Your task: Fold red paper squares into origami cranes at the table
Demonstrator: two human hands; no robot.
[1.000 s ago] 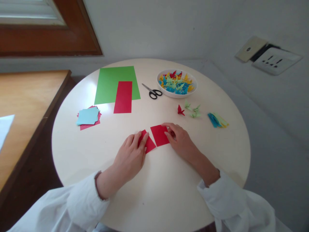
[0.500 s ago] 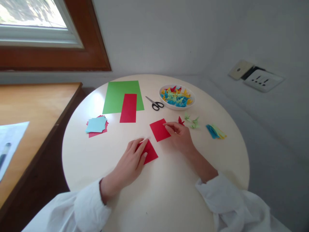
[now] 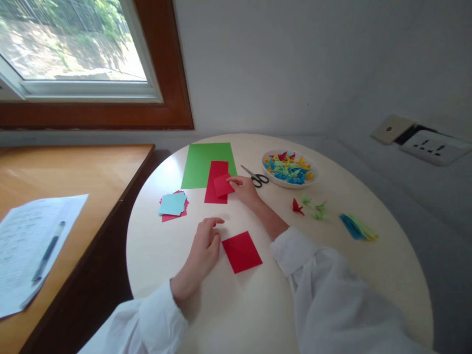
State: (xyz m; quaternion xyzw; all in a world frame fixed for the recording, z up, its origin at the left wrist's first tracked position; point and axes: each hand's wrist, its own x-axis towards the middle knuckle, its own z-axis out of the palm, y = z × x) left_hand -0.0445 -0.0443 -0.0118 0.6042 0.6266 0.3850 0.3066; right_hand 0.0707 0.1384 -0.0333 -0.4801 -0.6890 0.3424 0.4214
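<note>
Between thumb and fingers, my right hand [image 3: 243,189] pinches a small red paper square [image 3: 222,185], held over a red paper strip [image 3: 217,169]. That strip lies partly on a large green sheet [image 3: 199,164]. My left hand [image 3: 204,243] rests on the table with fingers loosely curled and apart, nothing in it. Just right of it a second red paper square [image 3: 242,252] lies flat, with faint crease lines. Scissors [image 3: 258,178] with black handles lie beyond my right hand, their handles close to its knuckles.
A white bowl [image 3: 313,183] of folded paper cranes stands at the back right. Loose cranes [image 3: 298,207] and a fan of folded strips [image 3: 357,227] lie at right. Pale blue and red squares [image 3: 172,204] are stacked at left. A wooden desk [image 3: 121,167] holds papers and a pen.
My right hand has carried one red square left and away from me, over the red strip. My left hand has come off the other red square, which now lies uncovered. The view has shifted.
</note>
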